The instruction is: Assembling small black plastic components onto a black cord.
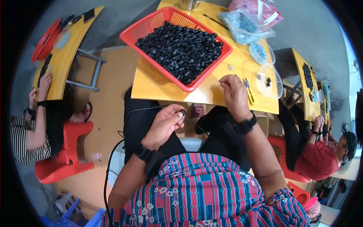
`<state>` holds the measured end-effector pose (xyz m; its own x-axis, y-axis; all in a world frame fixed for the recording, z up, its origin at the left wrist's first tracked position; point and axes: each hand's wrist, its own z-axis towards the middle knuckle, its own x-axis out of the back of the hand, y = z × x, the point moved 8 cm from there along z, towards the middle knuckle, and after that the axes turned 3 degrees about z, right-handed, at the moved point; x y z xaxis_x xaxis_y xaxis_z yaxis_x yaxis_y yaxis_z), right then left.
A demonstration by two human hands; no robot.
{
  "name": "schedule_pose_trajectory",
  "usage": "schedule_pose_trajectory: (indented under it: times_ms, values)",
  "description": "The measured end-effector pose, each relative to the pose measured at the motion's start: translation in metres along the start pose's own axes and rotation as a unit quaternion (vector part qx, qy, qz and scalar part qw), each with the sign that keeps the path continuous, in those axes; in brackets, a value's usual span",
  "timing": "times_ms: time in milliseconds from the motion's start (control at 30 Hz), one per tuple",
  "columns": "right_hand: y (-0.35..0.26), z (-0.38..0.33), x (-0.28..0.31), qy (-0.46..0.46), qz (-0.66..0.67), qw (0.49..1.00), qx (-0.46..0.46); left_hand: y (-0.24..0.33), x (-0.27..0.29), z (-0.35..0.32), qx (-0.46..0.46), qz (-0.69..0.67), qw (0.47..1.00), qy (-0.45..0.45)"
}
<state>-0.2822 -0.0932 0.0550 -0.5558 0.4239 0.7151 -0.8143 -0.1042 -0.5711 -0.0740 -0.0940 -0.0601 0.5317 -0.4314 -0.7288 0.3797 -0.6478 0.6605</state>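
Note:
My left hand [163,126] is raised over my lap, just short of the table's front edge. Its thumb and fingers pinch a small black cylindrical part [182,112]. Above the front of the yellow table [177,95] is my right hand [235,97], its fingertips pressed together. Whatever they hold is too small to name. A red plastic basket [130,41], heaped with small black ring-like parts [177,49], sits between and beyond my hands. Right of my right hand lies a yellow-handled tool [250,92]. A few tiny shiny pieces [231,67] rest just beyond that hand.
A round clear lid [278,85] holds a few black parts. Behind it are a tub of bluish small pieces [258,52], a clear plastic bag [245,26] and a pink bag [274,13]. A metal mug [187,4] stands at the back. People work at tables on both sides.

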Motion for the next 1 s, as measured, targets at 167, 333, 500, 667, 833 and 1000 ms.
schedule_pose_trajectory:
  times_ms: [167, 333, 500, 667, 833, 1000]
  values:
    - [-0.062, -0.029, -0.033, -0.167, 0.125, 0.978, 0.02, -0.003, 0.003, 0.004, -0.003, -0.012, 1.0, 0.008]
    - [-0.07, -0.036, -0.049, -0.208, 0.136, 0.969, 0.009, 0.0, 0.004, 0.003, -0.013, -0.01, 1.0, 0.009]
    - [-0.071, -0.033, -0.049, -0.216, 0.126, 0.968, 0.022, 0.002, 0.005, 0.002, -0.019, 0.026, 0.999, 0.014]
    - [-0.075, -0.032, -0.047, -0.223, 0.104, 0.968, 0.046, 0.002, 0.006, 0.003, -0.018, 0.091, 0.995, 0.018]
    - [-0.086, -0.036, -0.049, -0.259, 0.038, 0.963, 0.07, 0.006, 0.001, 0.002, -0.044, 0.149, 0.988, 0.009]
    - [-0.088, -0.033, -0.049, -0.257, 0.061, 0.962, 0.073, 0.005, -0.001, 0.001, -0.037, 0.17, 0.985, 0.007]
